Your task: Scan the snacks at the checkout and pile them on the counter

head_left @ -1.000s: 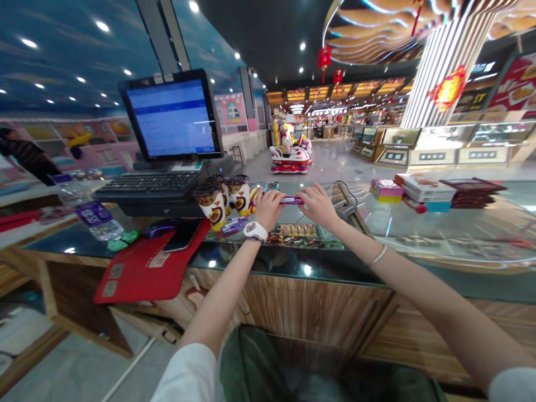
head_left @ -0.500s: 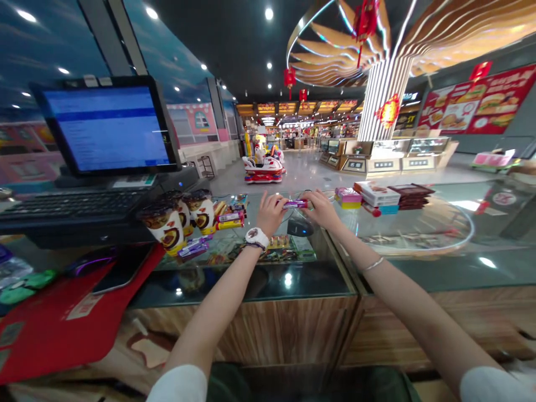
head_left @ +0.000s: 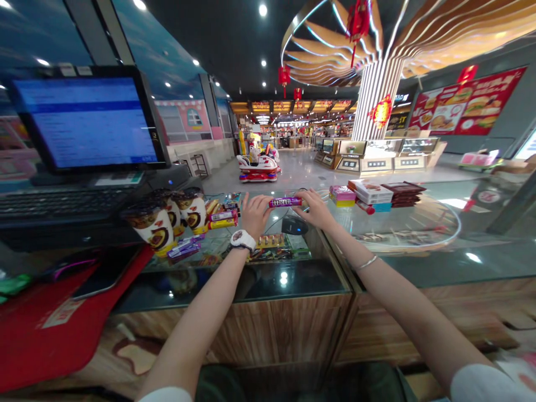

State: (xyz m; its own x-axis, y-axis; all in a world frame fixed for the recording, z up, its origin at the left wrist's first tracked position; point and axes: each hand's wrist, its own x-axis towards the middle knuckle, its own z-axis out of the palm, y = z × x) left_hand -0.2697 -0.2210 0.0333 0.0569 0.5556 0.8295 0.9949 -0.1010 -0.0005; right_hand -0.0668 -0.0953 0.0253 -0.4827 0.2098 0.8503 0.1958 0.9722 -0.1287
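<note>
We see colour at the till | purple candy tube (head_left: 285, 202) | white wristwatch (head_left: 243, 240) | red counter mat (head_left: 54, 329) | brown-and-cream dessert cups (head_left: 148, 229) | wood-grain counter front (head_left: 276, 329) | white-striped pillar (head_left: 374, 95) | red hanging lantern (head_left: 358, 22)

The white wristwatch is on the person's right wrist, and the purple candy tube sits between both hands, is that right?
Not quite: the white wristwatch is on the left wrist, not the right; the head view shows it just behind the left hand. The purple candy tube does sit between the hands.
</note>
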